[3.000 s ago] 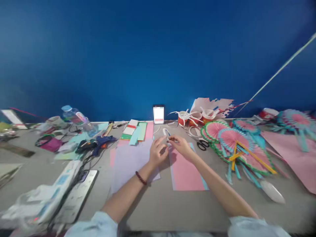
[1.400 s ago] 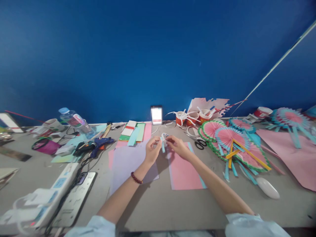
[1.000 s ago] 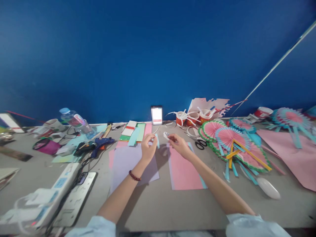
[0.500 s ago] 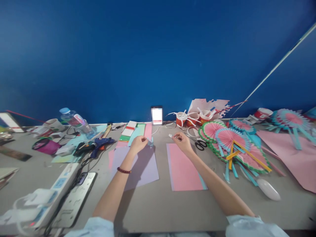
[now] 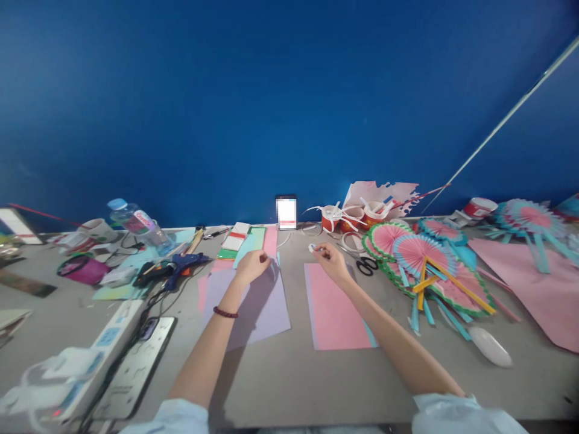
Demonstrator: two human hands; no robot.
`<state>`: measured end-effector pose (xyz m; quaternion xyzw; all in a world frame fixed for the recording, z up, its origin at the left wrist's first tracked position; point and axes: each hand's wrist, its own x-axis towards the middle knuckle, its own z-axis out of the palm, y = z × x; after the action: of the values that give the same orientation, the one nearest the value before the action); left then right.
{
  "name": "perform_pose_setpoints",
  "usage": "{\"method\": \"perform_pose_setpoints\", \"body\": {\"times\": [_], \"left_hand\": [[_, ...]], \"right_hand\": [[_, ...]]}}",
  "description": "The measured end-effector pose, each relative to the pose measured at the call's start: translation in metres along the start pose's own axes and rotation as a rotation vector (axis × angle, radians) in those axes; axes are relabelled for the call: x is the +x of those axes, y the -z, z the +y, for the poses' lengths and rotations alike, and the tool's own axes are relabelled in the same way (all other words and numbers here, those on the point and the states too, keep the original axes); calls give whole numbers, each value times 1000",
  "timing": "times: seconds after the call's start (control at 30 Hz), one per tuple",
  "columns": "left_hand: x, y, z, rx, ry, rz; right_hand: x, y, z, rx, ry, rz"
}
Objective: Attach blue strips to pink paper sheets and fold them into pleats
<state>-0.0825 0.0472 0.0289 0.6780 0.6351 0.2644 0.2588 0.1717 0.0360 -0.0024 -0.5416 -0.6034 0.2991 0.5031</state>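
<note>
My left hand (image 5: 253, 265), fingers curled together, is over the top of the lilac sheet (image 5: 260, 313); whatever it may hold is too small to make out. Between the fingertips of my right hand (image 5: 331, 260) is a small white piece (image 5: 312, 248), above the top edge of the pink sheet (image 5: 337, 313). Another pink strip (image 5: 270, 241) and a stack of coloured paper with a white and red packet (image 5: 236, 236) lie beyond my left hand. Black-handled scissors (image 5: 367, 265) rest right of my right hand.
Folded paper fans (image 5: 425, 256) and a white mouse (image 5: 490, 346) are on the right. Red cups (image 5: 332, 218) and a lit phone (image 5: 286, 214) stand at the back. Leftward are a blue glue gun (image 5: 183, 265), a bottle (image 5: 140, 223), a power strip (image 5: 106, 349) and another phone (image 5: 136, 367).
The small white piece in my right hand has turned slightly. My left fingers have curled a little more. Otherwise the view has only shifted slightly.
</note>
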Motion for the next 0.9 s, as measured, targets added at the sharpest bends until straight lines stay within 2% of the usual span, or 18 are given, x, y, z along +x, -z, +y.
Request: {"method": "perform_pose_setpoints", "body": {"times": [0.1,0.17,0.27,0.43,0.9], "left_hand": [[-3,-11,2,113,-67,131],[-2,-19,4,243,-215,217],[0,-30,6,386,-362,210],[1,-40,6,421,-359,147],[8,-53,-12,267,-400,167]], "right_hand": [[0,0,1,-5,6,-3],[0,0,1,-5,6,-8],[-1,-1,0,-3,5,-14],[-2,-1,-1,9,5,-34],[-1,-2,1,3,-1,-46]]}}
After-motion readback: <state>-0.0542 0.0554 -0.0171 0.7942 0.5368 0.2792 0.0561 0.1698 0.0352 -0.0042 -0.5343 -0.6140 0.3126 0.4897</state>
